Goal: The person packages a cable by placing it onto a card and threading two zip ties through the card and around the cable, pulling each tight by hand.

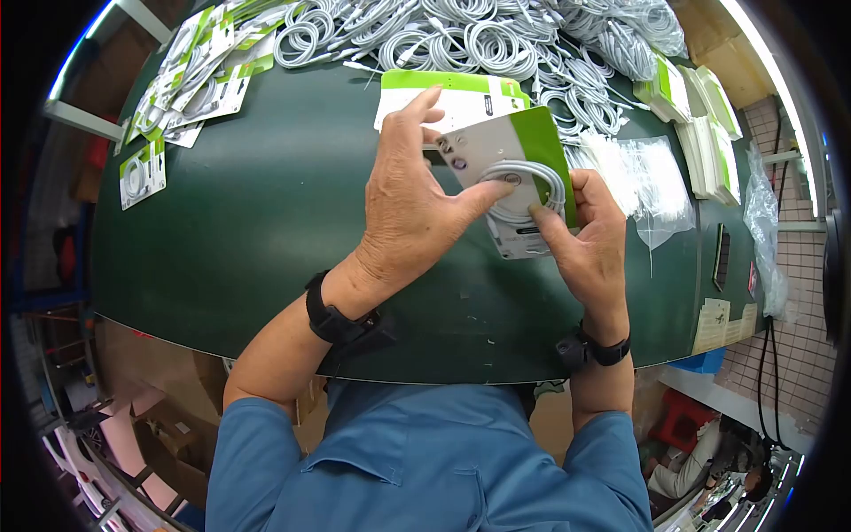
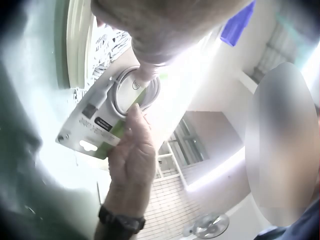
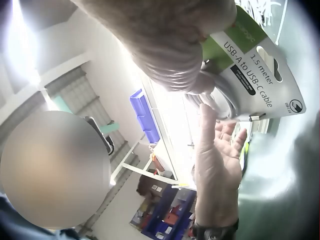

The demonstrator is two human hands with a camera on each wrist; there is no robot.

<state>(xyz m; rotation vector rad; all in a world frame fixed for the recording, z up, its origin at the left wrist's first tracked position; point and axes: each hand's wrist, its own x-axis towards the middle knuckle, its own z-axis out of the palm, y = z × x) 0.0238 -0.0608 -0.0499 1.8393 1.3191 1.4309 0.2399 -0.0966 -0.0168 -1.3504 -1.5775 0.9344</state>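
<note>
While the right hand [image 1: 589, 239] pinches the lower right edge of a white and green card [image 1: 514, 182] between thumb and curled fingers, the left hand [image 1: 408, 208] reaches over from the other side with its thumb pressed on the coiled white cable [image 1: 523, 191] that lies on the card's face. The left hand's other fingers are spread and nearly straight, lifted clear of the card, so it presses rather than grasps. The card is held tilted above the dark green table [image 1: 266, 213], near its middle and just in front of the person's chest. From the right wrist view the card's print reads "USB-A to USB-C cable" and "1.5 meter". From the left wrist view, the coil [image 2: 132, 90] sits on the card with the right hand's fingers [image 2: 135, 125] on its edge.

Just behind the held card lies a stack of the same cards [image 1: 443, 93], flat on the table. Beyond it a large heap of loose coiled cables [image 1: 479, 40] spreads across the far edge. Finished packs [image 1: 191, 75] lie scattered at the far left, clear plastic bags [image 1: 647, 177] lie to the right, and more stacked cards [image 1: 700, 115] stand at the far right.
</note>
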